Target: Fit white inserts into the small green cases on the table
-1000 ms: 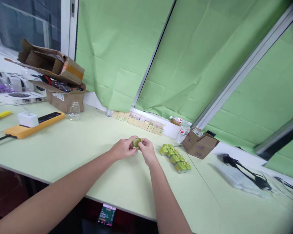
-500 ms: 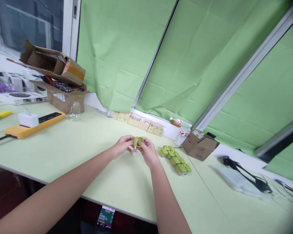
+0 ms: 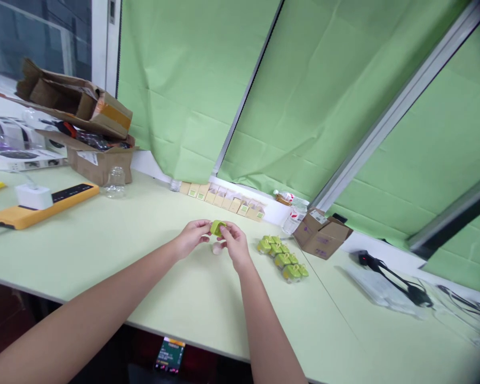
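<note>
Between my two hands, above the middle of the table, is a small green lid (image 3: 216,228) with a hollow inside. My left hand (image 3: 192,236) pinches its left edge. The fingers of my right hand (image 3: 234,242) close on its right side, with the thumb at the hollow. Just below the lid shows a small pale round piece (image 3: 216,248); whether it lies on the table or touches my fingers I cannot tell. To the right of my right hand stand several small clear containers with green lids (image 3: 283,260), grouped close together.
A row of small tan boxes (image 3: 224,199) lines the wall. An open carton (image 3: 322,234) and a plastic bottle (image 3: 293,220) stand back right. At left are a yellow power strip (image 3: 44,208), a clear jar (image 3: 115,183) and stacked cartons (image 3: 100,162). Cables (image 3: 396,280) lie right.
The whole view has shifted slightly, so things appear a little further left. The green lid has turned a little in my fingers; both hands keep hold of it.
</note>
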`<state>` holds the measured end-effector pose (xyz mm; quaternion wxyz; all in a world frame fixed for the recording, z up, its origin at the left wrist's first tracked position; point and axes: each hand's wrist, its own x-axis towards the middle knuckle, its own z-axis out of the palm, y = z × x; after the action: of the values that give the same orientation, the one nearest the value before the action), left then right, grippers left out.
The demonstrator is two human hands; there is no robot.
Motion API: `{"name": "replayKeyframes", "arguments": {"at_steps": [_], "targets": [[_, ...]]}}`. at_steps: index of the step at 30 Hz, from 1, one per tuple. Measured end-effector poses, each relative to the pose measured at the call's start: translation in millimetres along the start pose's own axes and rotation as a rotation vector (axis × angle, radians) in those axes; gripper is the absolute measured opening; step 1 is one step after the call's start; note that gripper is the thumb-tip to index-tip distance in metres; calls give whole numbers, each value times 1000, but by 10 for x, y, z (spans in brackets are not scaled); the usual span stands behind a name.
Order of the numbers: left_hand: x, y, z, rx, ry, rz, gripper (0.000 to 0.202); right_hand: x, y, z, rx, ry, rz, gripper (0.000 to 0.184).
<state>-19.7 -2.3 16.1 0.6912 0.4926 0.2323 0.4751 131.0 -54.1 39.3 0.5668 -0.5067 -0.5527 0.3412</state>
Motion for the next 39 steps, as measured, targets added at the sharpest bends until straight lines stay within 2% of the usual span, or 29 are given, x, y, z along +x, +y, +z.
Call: {"name": "replayKeyframes", "arguments": {"at_steps": [4,6,8,11,16,21,29,34,39], "targets": [[65,18,-79,-4,175,47,32,-10,79,-134,-480,68,11,37],[87,25,-112,-3,228,57,34,-40,148,-154,-689,-11,43,34],[97,29,-135,11,250,59,35,-64,209,-141,-779,-108,58,28],[103,24,-156,58,275,62,36,-48,249,-109,-658,-107,21,27],[116,-2,-176,156,268,88,38,35,183,-90,-134,-7,23,49],[129,-23,-175,226,238,113,36,17,83,-45,85,-38,43,39],[91,-10,-154,239,146,95,36,18,80,-45,211,24,94,41],[59,15,-138,216,89,124,37,-4,27,-33,170,-11,32,31],[56,30,-125,174,77,133,39,-18,-24,16,192,12,35,39]]}}
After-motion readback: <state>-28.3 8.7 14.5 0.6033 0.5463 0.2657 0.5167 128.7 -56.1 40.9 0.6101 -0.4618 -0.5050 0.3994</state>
